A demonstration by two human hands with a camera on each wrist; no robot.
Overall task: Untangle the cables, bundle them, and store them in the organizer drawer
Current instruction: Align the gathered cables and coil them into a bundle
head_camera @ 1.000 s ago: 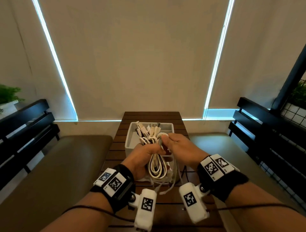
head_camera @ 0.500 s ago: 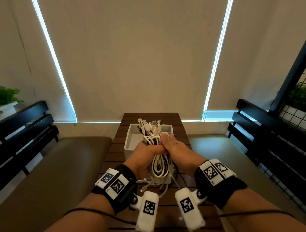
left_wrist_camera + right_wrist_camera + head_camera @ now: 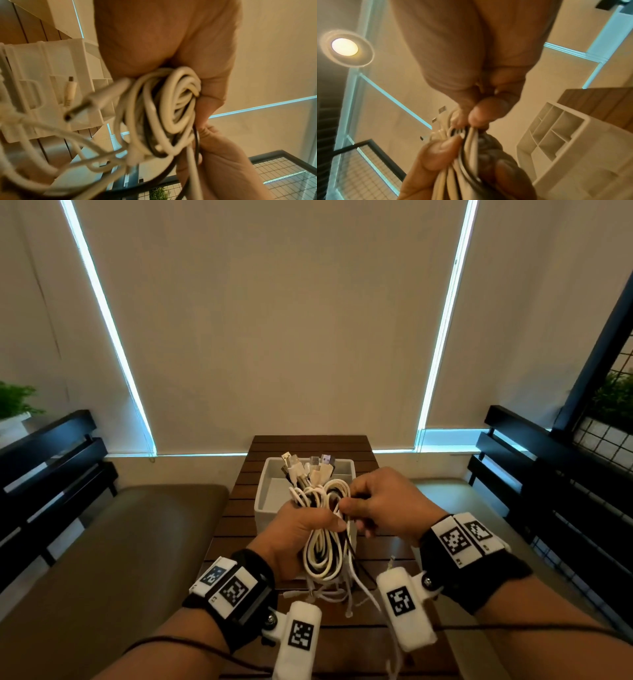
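Observation:
My left hand (image 3: 308,522) grips a coiled bundle of white and black cables (image 3: 325,546) around its middle, held above the white organizer drawer (image 3: 270,491). Several USB plug ends (image 3: 308,467) stick up from the bundle's top. At the bundle's upper right edge, my right hand (image 3: 346,505) pinches a cable strand. In the left wrist view the coils (image 3: 163,108) sit in my palm, and loose ends trail down to the left. The right wrist view shows my right thumb and finger closed on the strands (image 3: 469,135), with the compartmented organizer (image 3: 556,132) beside them.
The organizer stands on a narrow slatted wooden table (image 3: 308,443). Loose cable ends (image 3: 342,597) dangle below the bundle toward the table. Cushioned benches (image 3: 137,525) with black slatted backs flank the table on both sides. A wire grid panel (image 3: 603,440) is at the right.
My right hand pressed against the bundle's top, then drew slightly right and now pinches a strand. My left hand keeps its grip on the bundle.

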